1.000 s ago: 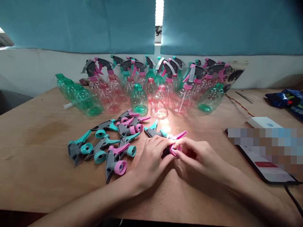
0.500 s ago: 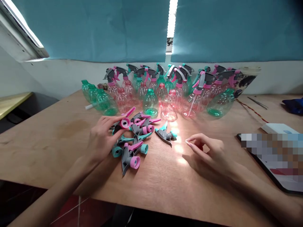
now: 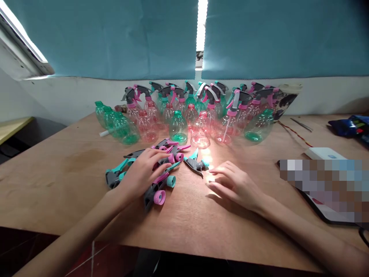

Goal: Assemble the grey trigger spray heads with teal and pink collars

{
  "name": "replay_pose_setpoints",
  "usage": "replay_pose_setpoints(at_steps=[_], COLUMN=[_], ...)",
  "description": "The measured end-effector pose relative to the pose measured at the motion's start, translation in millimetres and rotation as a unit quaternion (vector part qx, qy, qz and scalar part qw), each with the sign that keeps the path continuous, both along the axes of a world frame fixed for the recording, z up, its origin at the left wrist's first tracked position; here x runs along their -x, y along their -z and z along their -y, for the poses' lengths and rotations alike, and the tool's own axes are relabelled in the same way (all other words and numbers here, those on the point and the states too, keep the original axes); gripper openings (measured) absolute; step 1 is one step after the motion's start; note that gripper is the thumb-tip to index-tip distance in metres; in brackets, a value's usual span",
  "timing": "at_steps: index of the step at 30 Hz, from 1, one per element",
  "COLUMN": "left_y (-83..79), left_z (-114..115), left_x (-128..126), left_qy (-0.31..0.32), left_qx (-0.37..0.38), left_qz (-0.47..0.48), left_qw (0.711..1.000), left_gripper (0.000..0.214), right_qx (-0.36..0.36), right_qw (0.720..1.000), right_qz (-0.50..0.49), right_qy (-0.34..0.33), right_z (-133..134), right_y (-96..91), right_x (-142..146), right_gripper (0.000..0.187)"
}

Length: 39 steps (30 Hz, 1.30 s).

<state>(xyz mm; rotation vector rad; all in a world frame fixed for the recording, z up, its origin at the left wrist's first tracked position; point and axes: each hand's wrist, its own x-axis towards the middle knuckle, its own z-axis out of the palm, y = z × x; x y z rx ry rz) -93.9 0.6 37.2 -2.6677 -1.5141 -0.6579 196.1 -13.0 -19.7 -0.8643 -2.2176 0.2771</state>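
Observation:
My left hand (image 3: 145, 169) lies over a pile of grey spray trigger heads, fingers stretched and thumb apart. Its fingertips are close to a head with a pink collar (image 3: 171, 158); contact is unclear. At the pile's near side lies a grey head with a pink collar (image 3: 159, 197), beside a teal collar (image 3: 171, 181). Another teal-collared head (image 3: 115, 177) rests left of my hand. My right hand (image 3: 235, 186) is open, thumb and fingers apart, just right of a lone grey and teal trigger head (image 3: 196, 163). Nothing shows between its fingers.
Behind the pile stand several clear pink bottles (image 3: 201, 132) and green bottles (image 3: 178, 129), many at the back with spray heads fitted. On the right are a tablet-like device (image 3: 319, 206) with a blurred screen, a white box (image 3: 325, 153), tweezers (image 3: 301, 124) and a blue packet (image 3: 346, 127).
My left hand has let go of a pink-collared trigger head and moved right over the pile. My right hand has opened from a pinch and come closer to the lone teal head. The view shifted slightly.

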Motion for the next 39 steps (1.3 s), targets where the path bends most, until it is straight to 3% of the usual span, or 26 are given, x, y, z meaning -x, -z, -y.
replay_pose_setpoints(at_steps=[5, 12, 20, 26, 31, 34, 39], left_y=[11.8, 5.3, 10.7, 12.8, 13.1, 9.0, 7.0], left_z=[-10, -19, -16, -12, 2, 16, 66], left_x=[-17, 6, 43, 50, 50, 49, 58], left_qy=[0.006, -0.083, -0.055, -0.067, -0.073, -0.117, -0.162], left_qx=[-0.022, 0.026, 0.045, 0.0, -0.048, -0.114, -0.206], left_qz=[-0.064, -0.098, -0.101, -0.069, -0.022, 0.027, 0.063], left_qw=[0.998, 0.991, 0.992, 0.995, 0.996, 0.986, 0.963], left_gripper=[0.037, 0.045, 0.047, 0.034, 0.029, 0.027, 0.018], right_qx=[-0.018, -0.025, 0.004, 0.043, 0.05, 0.05, 0.039], right_qw=[0.994, 0.989, 0.996, 0.997, 0.998, 0.998, 0.999], right_qz=[0.103, 0.142, 0.088, 0.049, 0.029, 0.023, 0.024], right_qy=[-0.003, 0.032, 0.031, 0.031, 0.027, 0.028, 0.03], right_z=[-3, -13, -23, -19, -17, -17, -16], right_y=[5.4, 12.3, 14.5, 9.7, 11.3, 15.0, 17.9], right_x=[13, 19, 24, 25, 25, 24, 23], right_gripper=[0.058, 0.068, 0.036, 0.033, 0.033, 0.034, 0.034])
